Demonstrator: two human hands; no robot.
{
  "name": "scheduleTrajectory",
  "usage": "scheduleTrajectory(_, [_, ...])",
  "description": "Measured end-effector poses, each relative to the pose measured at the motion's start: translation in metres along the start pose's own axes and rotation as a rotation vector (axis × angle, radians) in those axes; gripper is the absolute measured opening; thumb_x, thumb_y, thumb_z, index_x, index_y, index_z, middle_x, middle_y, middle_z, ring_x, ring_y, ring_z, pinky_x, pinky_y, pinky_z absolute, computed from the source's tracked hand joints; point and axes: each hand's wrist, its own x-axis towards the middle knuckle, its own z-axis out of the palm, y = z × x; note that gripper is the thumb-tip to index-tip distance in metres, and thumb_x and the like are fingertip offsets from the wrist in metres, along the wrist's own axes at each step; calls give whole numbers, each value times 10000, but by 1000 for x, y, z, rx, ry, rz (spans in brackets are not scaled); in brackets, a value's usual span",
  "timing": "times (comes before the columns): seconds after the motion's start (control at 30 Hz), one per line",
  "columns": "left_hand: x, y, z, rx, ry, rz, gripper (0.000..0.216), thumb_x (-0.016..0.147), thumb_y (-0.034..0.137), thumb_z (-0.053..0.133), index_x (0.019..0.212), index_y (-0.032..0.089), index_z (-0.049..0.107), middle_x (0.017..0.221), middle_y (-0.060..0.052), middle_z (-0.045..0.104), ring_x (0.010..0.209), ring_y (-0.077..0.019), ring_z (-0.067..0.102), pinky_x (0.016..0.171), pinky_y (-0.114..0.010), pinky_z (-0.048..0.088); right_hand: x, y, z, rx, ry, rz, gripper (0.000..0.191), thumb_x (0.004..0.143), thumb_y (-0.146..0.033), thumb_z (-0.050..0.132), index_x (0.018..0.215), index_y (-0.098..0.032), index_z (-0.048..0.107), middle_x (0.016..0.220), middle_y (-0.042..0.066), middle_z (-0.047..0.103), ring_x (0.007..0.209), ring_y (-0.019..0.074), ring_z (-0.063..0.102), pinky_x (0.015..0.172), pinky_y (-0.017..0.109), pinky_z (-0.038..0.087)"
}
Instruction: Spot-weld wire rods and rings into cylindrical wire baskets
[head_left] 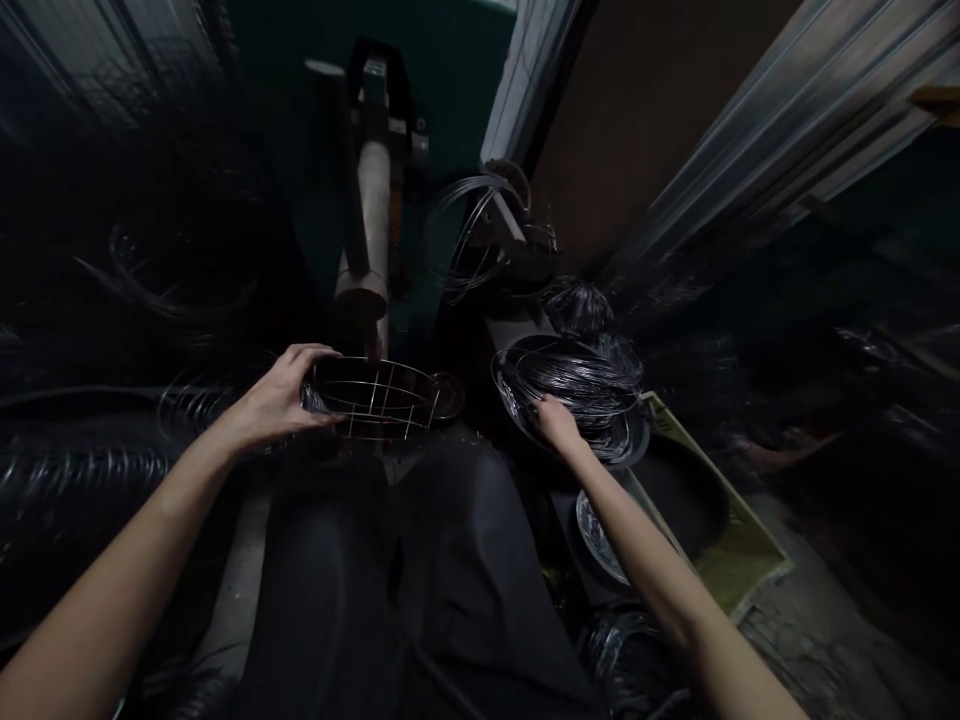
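In my left hand (289, 398) is a round wire frame (382, 395) with crossing thin wires, gripped at its left side. It sits just above my lap, in front of a machine with a thick cylindrical arm (373, 210). My right hand (557, 424) reaches into a round pan heaped with shiny wire rings (581, 375). Its fingers are closed at the left part of the pile; dim light hides exactly what they pinch.
A yellow crate (750, 560) stands at the right beyond my forearm, with a dark round pan inside. Bundles of wire rings (82, 475) lie at the left. A loose wire coil (472, 235) hangs behind the ring pan. More rings (626, 650) lie below my right arm.
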Motion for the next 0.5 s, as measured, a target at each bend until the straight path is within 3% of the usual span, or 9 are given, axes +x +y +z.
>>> scheduleTrajectory(0.1, [-8, 0, -4, 38, 40, -22, 804, 549, 478, 784, 1260, 273, 469, 1270, -77, 459, 1206, -333, 451, 1024, -527, 411, -11, 2, 10, -34, -2, -7, 332, 856, -47, 366, 992, -121, 660, 1070, 166, 616, 981, 211, 571, 757, 257, 405])
scheduleTrajectory(0.17, [-24, 12, -8, 90, 171, -57, 787, 547, 480, 799, 1244, 283, 492, 1264, -84, 474, 1212, -350, 438, 1030, -549, 393, -10, 5, 1, -21, 65, -27, 328, 857, -65, 360, 995, -131, 651, 1023, 158, 623, 942, 214, 570, 748, 271, 400])
scheduleTrajectory(0.27, [-55, 55, -3, 138, 474, -168, 332, 763, 426, 671, 1030, 241, 606, 1026, -55, 598, 1009, -258, 571, 928, -470, 478, -7, 10, -31, 129, 355, -23, 230, 850, -183, 449, 951, -139, 651, 938, 153, 640, 856, 228, 575, 732, 308, 405])
scheduleTrajectory(0.3, [-62, 75, 5, 102, 520, -198, 181, 853, 372, 578, 941, 220, 622, 918, -32, 623, 906, -211, 603, 870, -422, 507, -7, 9, -43, 224, 472, -6, 207, 839, -232, 486, 920, -144, 654, 905, 151, 647, 825, 231, 578, 728, 322, 409])
scheduleTrajectory(0.33, [-66, 94, 16, 7, 421, -181, 169, 893, 342, 524, 916, 213, 630, 880, -16, 645, 843, -176, 618, 822, -368, 528, -8, 6, -56, 334, 567, 12, 204, 829, -279, 513, 893, -150, 657, 868, 143, 652, 791, 231, 578, 724, 337, 413])
scheduleTrajectory(0.4, [-64, 129, 45, -189, 103, -74, 215, 928, 311, 464, 1027, 224, 634, 982, -14, 666, 934, -150, 625, 865, -305, 526, -15, -9, -79, 549, 680, 51, 234, 808, -369, 546, 856, -170, 659, 784, 111, 646, 699, 221, 564, 693, 362, 417])
scheduleTrajectory(0.5, [-39, 164, 89, -340, -13, 13, 339, 958, 288, 376, 1259, 222, 518, 1267, -44, 568, 1159, -145, 543, 1023, -304, 445, -38, -47, -108, 796, 738, -10, 255, 788, -436, 565, 812, -194, 641, 721, 66, 611, 638, 192, 534, 654, 363, 423])
